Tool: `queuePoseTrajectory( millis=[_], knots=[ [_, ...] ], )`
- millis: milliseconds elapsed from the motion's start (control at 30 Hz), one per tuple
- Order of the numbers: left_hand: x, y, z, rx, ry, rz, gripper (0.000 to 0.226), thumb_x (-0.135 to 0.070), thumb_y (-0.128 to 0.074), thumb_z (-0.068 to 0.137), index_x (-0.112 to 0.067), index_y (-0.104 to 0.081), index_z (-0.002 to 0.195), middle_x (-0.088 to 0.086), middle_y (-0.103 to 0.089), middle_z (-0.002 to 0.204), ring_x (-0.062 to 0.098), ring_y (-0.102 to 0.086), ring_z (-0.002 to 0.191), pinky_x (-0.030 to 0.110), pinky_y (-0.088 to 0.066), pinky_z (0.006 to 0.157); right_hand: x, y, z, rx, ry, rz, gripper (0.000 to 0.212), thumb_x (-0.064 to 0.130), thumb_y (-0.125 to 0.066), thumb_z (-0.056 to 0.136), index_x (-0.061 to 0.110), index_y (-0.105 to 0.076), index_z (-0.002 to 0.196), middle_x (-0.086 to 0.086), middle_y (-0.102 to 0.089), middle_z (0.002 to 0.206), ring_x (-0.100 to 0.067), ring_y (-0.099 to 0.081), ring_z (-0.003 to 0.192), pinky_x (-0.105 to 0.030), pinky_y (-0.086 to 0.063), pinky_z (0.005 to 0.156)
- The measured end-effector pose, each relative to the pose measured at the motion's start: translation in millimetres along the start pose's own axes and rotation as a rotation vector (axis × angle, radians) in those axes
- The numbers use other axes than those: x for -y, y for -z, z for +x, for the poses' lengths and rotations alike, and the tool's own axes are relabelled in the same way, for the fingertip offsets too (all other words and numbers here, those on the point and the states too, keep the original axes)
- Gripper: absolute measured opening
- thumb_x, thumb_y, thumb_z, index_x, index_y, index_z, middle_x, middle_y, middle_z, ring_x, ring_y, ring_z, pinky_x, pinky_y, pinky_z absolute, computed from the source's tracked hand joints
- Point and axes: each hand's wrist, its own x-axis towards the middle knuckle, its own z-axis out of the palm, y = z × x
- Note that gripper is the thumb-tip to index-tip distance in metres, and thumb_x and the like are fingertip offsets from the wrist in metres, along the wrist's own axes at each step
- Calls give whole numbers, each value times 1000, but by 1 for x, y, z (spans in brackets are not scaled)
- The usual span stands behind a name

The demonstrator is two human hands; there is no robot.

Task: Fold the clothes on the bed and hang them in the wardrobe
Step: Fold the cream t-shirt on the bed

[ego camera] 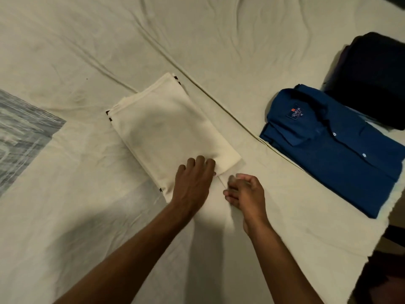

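Inside the collar of the blue shirt (341,150): a small dark label with an orange mark on top, a word in pale script too blurred to read for sure, and a letter "M" below it. No other writing legible.

On the bed (65,227), covered with a wrinkled cream sheet: a folded cream cloth (168,132) in the middle, lying as a slanted rectangle, with small black edges peeking out at its far corner, its left corner and its near edge. To the right of it, well apart, the blue shirt, folded, buttoned, with white buttons, collar toward the left. Beyond the shirt, at the far right, a folded dark garment (372,84), touching or overlapping the shirt's far edge.

Left hand (192,183): flat on the near corner of the cream cloth, fingers straight and together, pressing it down. Right hand (245,194): just beside the left one, on the sheet near the cloth's near right corner, fingers curled and blurred; cannot tell whether grasping an edge of cloth or nothing.

At the far left, a grey-blue patterned patch (24,132) on the bedding. Running slantwise between cloth and shirt, a long dark crease (219,102) in the sheet. At the near right, past the bed's edge, dark floor (385,281).
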Motion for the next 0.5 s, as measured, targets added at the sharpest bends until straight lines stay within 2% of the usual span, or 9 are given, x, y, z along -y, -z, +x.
queuePoseTrajectory(
  millis=[33, 100, 200, 300, 400, 433, 500],
  knots=[
    [0, 3, 5, 4, 6, -19, 26, -17, -39, 86, -9, -61, 98, 9, -58, 86, 30, -55, 68, 34, -36, 49, 3, 4, -4, 32, -23, 37, 11, 13, -59, 94, 16, -62, 104, -14, -72, 94, -24, -68, 73, -35, -57, 72],
    [0, 17, 13, 43, 34, -64, 23, -14, -43, 89, -10, -60, 104, 8, -58, 93, 32, -58, 75, 34, -38, 50, 4, 8, -14, 119, -106, 103, 13, 11, -53, 98, 11, -62, 107, -18, -69, 95, -28, -64, 74, -33, -54, 67],
    [-7, 52, 20, 69, 57, -126, 27, -19, -50, 92, -17, -56, 119, 2, -59, 109, 31, -60, 91, 34, -39, 62, -5, 8, -23, 250, -229, 115, 19, 25, -53, 101, 14, -63, 112, -14, -72, 105, -30, -71, 88, -37, -56, 80],
    [-23, 102, 24, 27, 62, -273, 30, -26, -57, 90, -19, -60, 119, -1, -65, 108, 28, -62, 95, 32, -40, 67, -7, 3, -25, 300, -297, 258, 27, 35, -55, 98, 14, -63, 113, -11, -74, 104, -30, -71, 94, -40, -55, 91],
    [-48, 165, 22, 8, 54, -499, 16, -27, -63, 87, -24, -66, 102, -6, -71, 93, 14, -66, 80, 29, -47, 65, 4, 0, -26, 309, -336, 482, 42, 46, -61, 92, 13, -64, 117, -11, -71, 99, -26, -69, 88, -40, -53, 91],
    [-55, 186, 20, 32, 55, -606, 9, -25, -62, 87, -25, -66, 95, -8, -71, 86, 8, -66, 72, 28, -50, 62, 9, 0, -28, 335, -329, 522, 47, 50, -60, 90, 13, -65, 119, -10, -71, 102, -25, -68, 91, -40, -52, 89],
    [-73, 227, 14, 106, 44, -822, 8, -19, -62, 89, -24, -67, 93, -8, -72, 81, 7, -70, 66, 30, -58, 60, 18, 2, -37, 432, -283, 595, 50, 56, -57, 90, 17, -69, 120, -10, -72, 113, -27, -69, 101, -43, -54, 88]
  ],
)
